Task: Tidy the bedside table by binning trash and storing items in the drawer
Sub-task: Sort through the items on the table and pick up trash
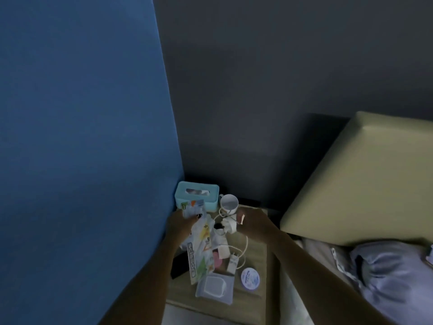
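Observation:
The cluttered bedside table (255,252) stands in the corner. My left hand (180,222) grips several wrappers: a small printed packet (193,208) on top and a large crumpled white and green snack bag (201,254) that hangs down over the table. My right hand (251,221) pinches a small pink and white scrap (241,218) just right of a white mug (229,204). A white charger with its cable (235,261), a wet-wipes pack (215,287), a round blue-lidded tin (250,277) and a pink item (219,262) lie on the table.
A teal tissue box (199,194) sits at the table's back left against the blue wall (82,137). A dark object (179,266) lies at the left edge. The beige headboard (365,184) and a grey pillow (386,273) are to the right.

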`<state>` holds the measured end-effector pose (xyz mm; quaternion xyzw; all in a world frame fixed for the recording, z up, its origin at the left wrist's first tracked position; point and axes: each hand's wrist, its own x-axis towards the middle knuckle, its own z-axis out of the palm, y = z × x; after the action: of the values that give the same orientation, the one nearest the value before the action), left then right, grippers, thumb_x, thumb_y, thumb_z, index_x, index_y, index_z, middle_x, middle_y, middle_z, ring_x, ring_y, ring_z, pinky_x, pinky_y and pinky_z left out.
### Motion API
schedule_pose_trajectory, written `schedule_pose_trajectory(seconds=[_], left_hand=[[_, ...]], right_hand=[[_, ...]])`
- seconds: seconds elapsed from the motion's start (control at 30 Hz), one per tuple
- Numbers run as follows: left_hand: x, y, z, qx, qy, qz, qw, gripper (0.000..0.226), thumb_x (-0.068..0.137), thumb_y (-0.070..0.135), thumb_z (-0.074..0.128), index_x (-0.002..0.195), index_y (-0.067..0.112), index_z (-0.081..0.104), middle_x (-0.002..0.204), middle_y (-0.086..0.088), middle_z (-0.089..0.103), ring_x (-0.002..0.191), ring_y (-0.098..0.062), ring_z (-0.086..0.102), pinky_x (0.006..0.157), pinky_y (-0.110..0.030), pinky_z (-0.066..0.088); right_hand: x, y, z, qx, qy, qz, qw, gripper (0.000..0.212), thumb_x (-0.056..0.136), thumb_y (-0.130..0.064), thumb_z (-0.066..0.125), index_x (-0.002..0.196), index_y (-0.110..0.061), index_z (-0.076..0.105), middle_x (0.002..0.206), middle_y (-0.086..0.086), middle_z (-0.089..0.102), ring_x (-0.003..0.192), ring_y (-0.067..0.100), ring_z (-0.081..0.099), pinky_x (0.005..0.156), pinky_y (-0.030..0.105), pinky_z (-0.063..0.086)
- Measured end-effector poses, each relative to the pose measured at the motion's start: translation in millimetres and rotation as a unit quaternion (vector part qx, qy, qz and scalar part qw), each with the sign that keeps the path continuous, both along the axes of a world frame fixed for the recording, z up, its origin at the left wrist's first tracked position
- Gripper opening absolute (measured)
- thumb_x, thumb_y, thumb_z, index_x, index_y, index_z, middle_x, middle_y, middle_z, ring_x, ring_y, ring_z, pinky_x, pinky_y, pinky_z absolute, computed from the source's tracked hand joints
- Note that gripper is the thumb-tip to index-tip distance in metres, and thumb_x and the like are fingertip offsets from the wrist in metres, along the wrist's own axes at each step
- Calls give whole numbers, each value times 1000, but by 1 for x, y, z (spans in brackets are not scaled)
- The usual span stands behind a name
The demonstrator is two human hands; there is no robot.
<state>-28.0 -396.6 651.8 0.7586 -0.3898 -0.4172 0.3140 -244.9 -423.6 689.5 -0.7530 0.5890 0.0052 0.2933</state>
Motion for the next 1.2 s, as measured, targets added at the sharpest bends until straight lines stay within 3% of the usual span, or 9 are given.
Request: schedule_pose_trajectory(seconds=[0.17, 0.27, 0.37, 0.5, 0.63, 0.93, 1.07, 1.13, 1.2], left_hand=[[-3, -27, -67, 37, 17, 14, 999, 39, 84, 20, 71, 114, -3, 63, 101, -2, 57, 94, -17, 57, 73, -24, 38], [2, -36, -106, 66, 21, 21, 997, 60, 75, 42, 74, 119, 4, 60, 113, -7, 63, 104, -27, 63, 80, -31, 50], [10, -38, -158, 86, -3, 18, 996, 84, 56, 61, 65, 121, 9, 61, 119, -15, 66, 107, -31, 63, 89, -44, 54], [4, -39, -178, 103, -8, 19, 994, 58, 77, 38, 74, 123, 7, 59, 120, -18, 65, 107, -32, 62, 88, -41, 53], [0, -40, -188, 114, -12, 19, 993, 69, 80, 30, 74, 137, 6, 44, 136, -17, 54, 123, -34, 53, 100, -44, 47], [6, -28, -177, 114, -64, -6, 991, 69, 79, 33, 74, 135, 6, 46, 135, -14, 55, 123, -29, 53, 95, -32, 42], [13, -8, -152, 92, -111, -11, 990, 16, 85, 24, 67, 89, 10, 64, 99, -13, 70, 96, -28, 67, 72, -28, 45], [13, 8, -134, 105, -106, -19, 989, 18, 91, 19, 56, 73, 16, 57, 80, -7, 68, 78, -24, 68, 62, -26, 43], [14, 29, -112, 107, -109, -12, 988, 19, 93, 17, 51, 78, 12, 62, 77, -7, 68, 72, -22, 68, 64, -30, 50]], right_hand=[[8, -34, -70, 30, -8, 7, 1000, 17, 85, -22, 59, 100, -13, 59, 102, 9, 66, 95, 25, 60, 69, 25, 35], [10, -44, -111, 52, -17, 7, 998, 19, 85, -19, 58, 102, -10, 57, 103, 11, 64, 92, 24, 57, 69, 25, 34], [15, -43, -151, 73, -33, 5, 997, 22, 84, -21, 58, 105, -13, 58, 103, 10, 64, 95, 26, 61, 72, 32, 48], [18, -42, -190, 92, -20, -5, 996, 16, 87, -19, 59, 103, -16, 57, 102, 11, 65, 92, 28, 63, 70, 35, 51], [15, -39, -219, 98, -2, 2, 995, 23, 86, -23, 63, 108, -16, 58, 105, 8, 66, 96, 23, 63, 69, 25, 39], [14, -36, -214, 108, 36, 23, 993, 37, 85, -26, 65, 119, -14, 56, 111, 8, 65, 101, 23, 63, 82, 31, 52], [10, -29, -178, 93, 40, 13, 995, 20, 88, -29, 58, 103, -16, 60, 94, 3, 67, 86, 18, 65, 74, 32, 54], [8, -19, -162, 95, 34, 15, 995, 13, 90, -30, 56, 93, -17, 58, 87, 1, 66, 81, 16, 64, 71, 30, 52], [7, -5, -147, 107, 29, 18, 994, 12, 92, -31, 54, 87, -21, 56, 83, -2, 64, 77, 14, 64, 68, 27, 51]])
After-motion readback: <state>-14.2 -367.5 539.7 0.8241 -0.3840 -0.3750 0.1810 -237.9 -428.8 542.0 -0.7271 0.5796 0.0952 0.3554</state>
